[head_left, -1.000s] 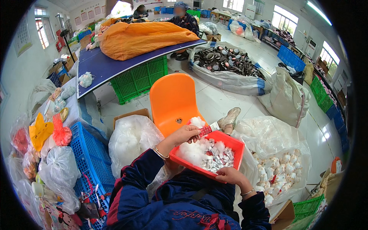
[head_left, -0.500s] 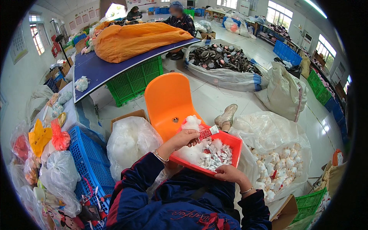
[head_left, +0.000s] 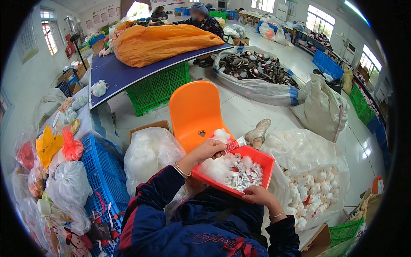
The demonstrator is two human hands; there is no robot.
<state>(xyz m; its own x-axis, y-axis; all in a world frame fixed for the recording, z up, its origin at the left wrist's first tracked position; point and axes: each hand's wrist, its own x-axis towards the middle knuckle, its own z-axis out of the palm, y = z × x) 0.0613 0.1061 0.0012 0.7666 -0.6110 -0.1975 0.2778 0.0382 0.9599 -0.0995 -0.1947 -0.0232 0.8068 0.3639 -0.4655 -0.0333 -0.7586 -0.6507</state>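
Observation:
My left hand (head_left: 210, 149) is closed in a pinch on a small oblong red-and-white printed piece (head_left: 232, 146), above the far left part of a red plastic tray (head_left: 267, 161). Whether that piece is a tag or a packet I cannot tell. The tray rests on my lap. In it lie a heap of small shiny silver pieces (head_left: 247, 176) and fluffy white stuffing (head_left: 212, 170); another tuft of stuffing (head_left: 221, 135) sits at its far corner. My right hand (head_left: 259, 196) grips the tray's near right rim, fingertips partly hidden.
An orange chair (head_left: 195, 109) stands just beyond the tray. Left of me are a bag of white stuffing (head_left: 152, 156) and a blue crate (head_left: 100, 171). To the right, an open clear bag holds small white stuffed pieces (head_left: 310, 192). Farther off, a person (head_left: 207, 23) sits behind a blue table (head_left: 105, 70).
The printed piece in my left hand has turned, its pale end now pointing farther up and away. The whole scene has shifted slightly right as the view moved. My right hand stays at the rim.

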